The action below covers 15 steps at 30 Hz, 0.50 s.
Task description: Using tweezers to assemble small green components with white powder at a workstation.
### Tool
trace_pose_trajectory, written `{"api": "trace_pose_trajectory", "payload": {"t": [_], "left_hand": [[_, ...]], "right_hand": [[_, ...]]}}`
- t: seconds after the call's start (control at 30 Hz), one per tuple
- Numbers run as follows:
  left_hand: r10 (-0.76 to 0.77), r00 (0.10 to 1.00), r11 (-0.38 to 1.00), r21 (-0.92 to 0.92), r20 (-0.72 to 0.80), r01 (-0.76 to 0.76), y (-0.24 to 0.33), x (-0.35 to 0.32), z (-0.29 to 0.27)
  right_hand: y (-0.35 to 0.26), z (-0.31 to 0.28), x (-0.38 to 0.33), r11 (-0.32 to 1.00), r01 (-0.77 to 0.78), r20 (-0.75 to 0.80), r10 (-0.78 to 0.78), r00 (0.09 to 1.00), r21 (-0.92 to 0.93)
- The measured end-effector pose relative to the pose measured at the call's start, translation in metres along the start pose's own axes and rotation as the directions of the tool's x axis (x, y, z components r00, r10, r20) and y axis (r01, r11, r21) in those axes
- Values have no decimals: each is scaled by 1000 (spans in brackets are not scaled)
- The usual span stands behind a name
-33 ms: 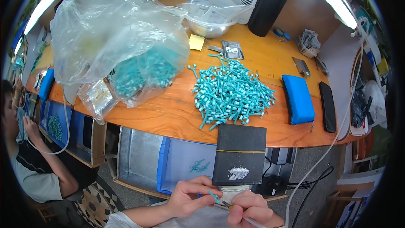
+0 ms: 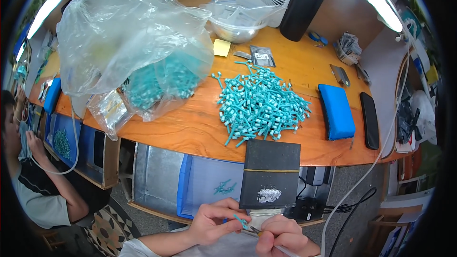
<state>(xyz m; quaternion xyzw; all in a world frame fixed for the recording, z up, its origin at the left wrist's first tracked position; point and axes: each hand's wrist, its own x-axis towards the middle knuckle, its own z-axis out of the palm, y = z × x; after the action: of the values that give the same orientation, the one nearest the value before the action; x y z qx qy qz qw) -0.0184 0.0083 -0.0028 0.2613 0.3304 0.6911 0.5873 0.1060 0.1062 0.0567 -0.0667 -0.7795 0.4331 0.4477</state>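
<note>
My left hand [image 2: 216,223] pinches a small teal stick-like piece [image 2: 240,220] between thumb and fingers, at the bottom of the view. Close against it, my right hand [image 2: 282,235] is closed around a slim tool with a thin dark tip [image 2: 255,230]. A pale tube or handle trails below that hand; its exact kind does not show. Just beyond my hands lies a black board [image 2: 272,154] with a yellowish band around it. On its near part rests a small heap of tiny clear stones or beads [image 2: 269,195]. Past the board spreads a pile of similar teal pieces [image 2: 261,103] with whitish ends.
A blue tray [image 2: 200,176] in a drawer holds several teal pieces. On the bench are a large clear bag [image 2: 133,33] of teal pieces, a metal bowl [image 2: 237,31], a blue pad [image 2: 336,112] and a black case [image 2: 369,120]. Another person [image 2: 38,176] sits at left.
</note>
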Motion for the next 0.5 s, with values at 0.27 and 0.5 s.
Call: {"api": "trace_pose_trajectory", "payload": {"t": [0.27, 0.5], "left_hand": [[112, 994, 972, 210, -1, -109, 0, 0, -6], [107, 994, 981, 165, -1, -105, 1, 1, -2]], "right_hand": [[1, 2, 3, 1000, -9, 20, 10, 1000, -15], [0, -5, 8, 996, -34, 27, 32, 999, 77]]}}
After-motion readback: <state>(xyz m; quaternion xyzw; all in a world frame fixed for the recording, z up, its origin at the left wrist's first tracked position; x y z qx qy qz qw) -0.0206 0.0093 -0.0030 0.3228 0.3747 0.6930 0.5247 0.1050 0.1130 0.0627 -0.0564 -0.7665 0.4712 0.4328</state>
